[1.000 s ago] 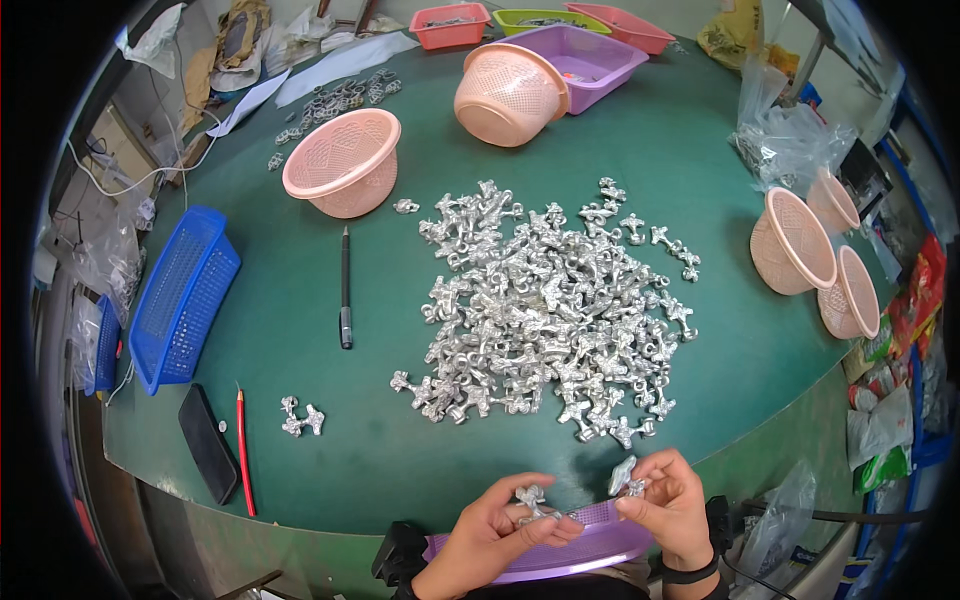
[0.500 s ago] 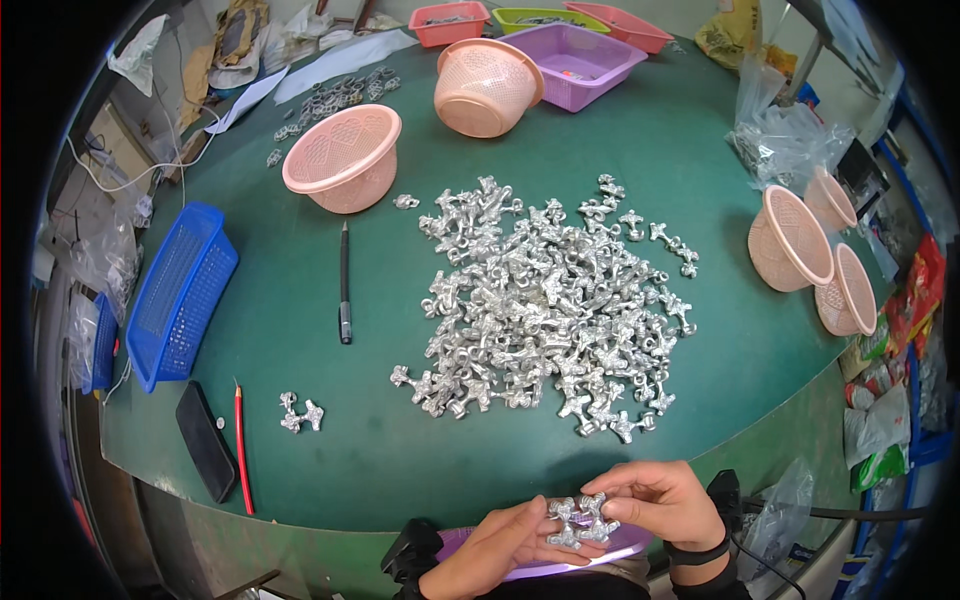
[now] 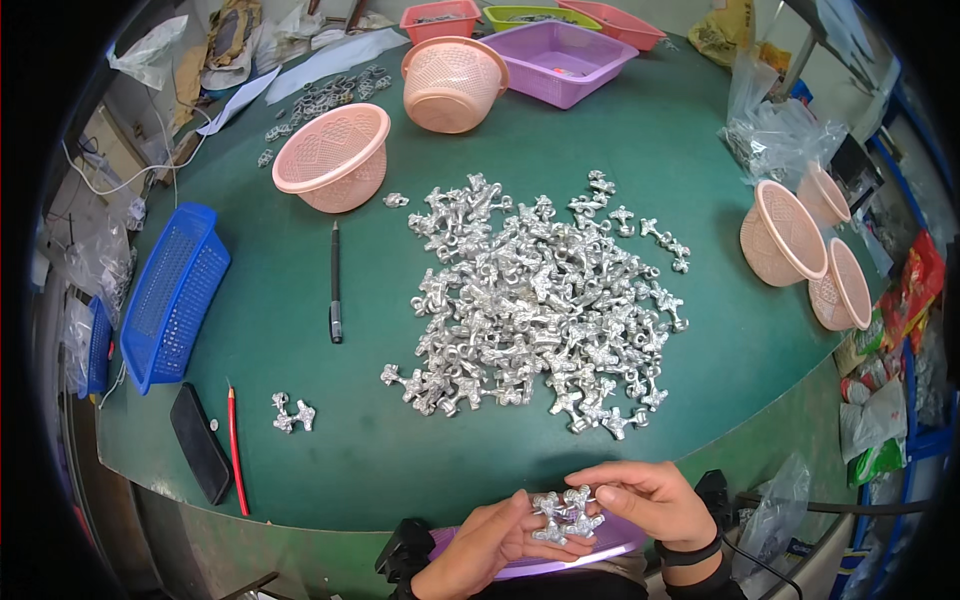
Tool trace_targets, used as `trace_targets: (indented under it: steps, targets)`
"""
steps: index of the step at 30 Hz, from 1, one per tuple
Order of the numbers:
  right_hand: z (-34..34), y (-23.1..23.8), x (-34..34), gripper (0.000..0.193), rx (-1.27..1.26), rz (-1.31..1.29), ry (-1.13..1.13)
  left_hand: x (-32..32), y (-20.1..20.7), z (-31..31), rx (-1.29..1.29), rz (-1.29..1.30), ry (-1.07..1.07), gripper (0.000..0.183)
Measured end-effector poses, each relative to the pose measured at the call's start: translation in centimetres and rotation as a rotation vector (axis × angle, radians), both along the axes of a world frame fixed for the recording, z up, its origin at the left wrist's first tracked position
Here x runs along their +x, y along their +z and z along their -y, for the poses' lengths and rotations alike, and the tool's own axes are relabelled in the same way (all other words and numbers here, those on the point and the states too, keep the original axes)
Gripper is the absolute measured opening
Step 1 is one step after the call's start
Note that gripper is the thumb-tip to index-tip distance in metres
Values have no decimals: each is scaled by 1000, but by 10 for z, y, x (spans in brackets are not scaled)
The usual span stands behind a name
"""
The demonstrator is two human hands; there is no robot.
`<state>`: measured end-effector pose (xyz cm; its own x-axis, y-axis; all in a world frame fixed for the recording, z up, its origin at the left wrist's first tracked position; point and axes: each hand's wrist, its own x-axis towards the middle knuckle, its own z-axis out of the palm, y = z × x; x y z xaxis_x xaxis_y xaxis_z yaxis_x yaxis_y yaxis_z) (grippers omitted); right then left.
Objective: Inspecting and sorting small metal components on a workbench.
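In front of me, my left hand holds a small cluster of silver metal castings, knobbly and branched, across its fingers with the thumb at their left side. My right hand reaches in from the right, thumb and fingertips around the upper right end of the cluster. Below both hands a purple basket is partly hidden. A big heap of similar silver castings covers the middle of the green table. Apart from it, at the left, lies another small casting piece.
A black pen, a red pencil, a dark phone and a blue basket are on the left. Pink baskets stand beyond the heap and at the right edge. A purple tray sits at the back.
The view has shifted slightly, so the table things sit a little further left. My right fingers have loosened and straightened a bit at the castings, which stay in my left hand.
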<state>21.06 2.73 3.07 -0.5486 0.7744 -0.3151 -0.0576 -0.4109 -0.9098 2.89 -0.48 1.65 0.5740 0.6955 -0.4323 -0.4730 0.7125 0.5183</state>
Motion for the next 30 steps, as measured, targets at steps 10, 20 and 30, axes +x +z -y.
trace_targets:
  steps: [10,20,30]
  targets:
    - [0,-1,0,25,-13,-10,-4,-2,-1,-1,-3,-17,-24,50]
    - [2,-14,0,12,29,-287,-6,-4,-13,9,-58,-20,47,33]
    - [9,-20,3,23,-95,-514,-239,-2,-11,15,98,-139,190,17]
